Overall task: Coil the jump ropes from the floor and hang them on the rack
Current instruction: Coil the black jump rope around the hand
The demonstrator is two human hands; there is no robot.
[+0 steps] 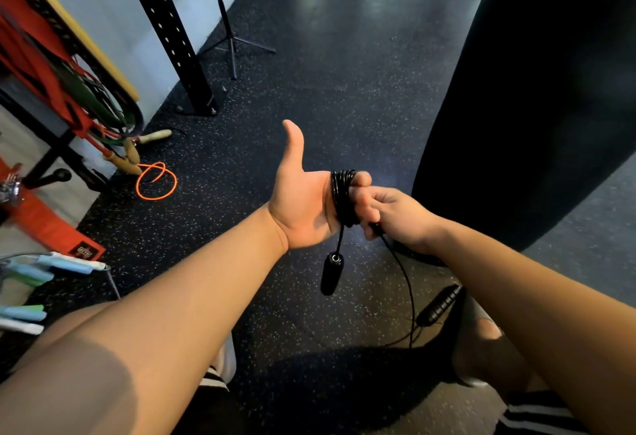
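A black jump rope (341, 198) is wound in several turns around the fingers of my left hand (303, 204), whose palm faces me with the thumb up. One black handle (331, 273) hangs below that hand. My right hand (395, 216) pinches the loose rope right beside the coil. The free rope runs down to the other black handle (438, 305) near the floor by my right knee. An orange jump rope (156, 180) with wooden handles (132, 156) lies on the floor at the left by the rack (62, 145).
The rack at the left holds red and green bands (79, 87). Light blue and green handles (51, 269) lie at the lower left. A black perforated post (172, 32), a tripod stand (232, 46) and a large black punching bag (530, 97) stand around the speckled rubber floor.
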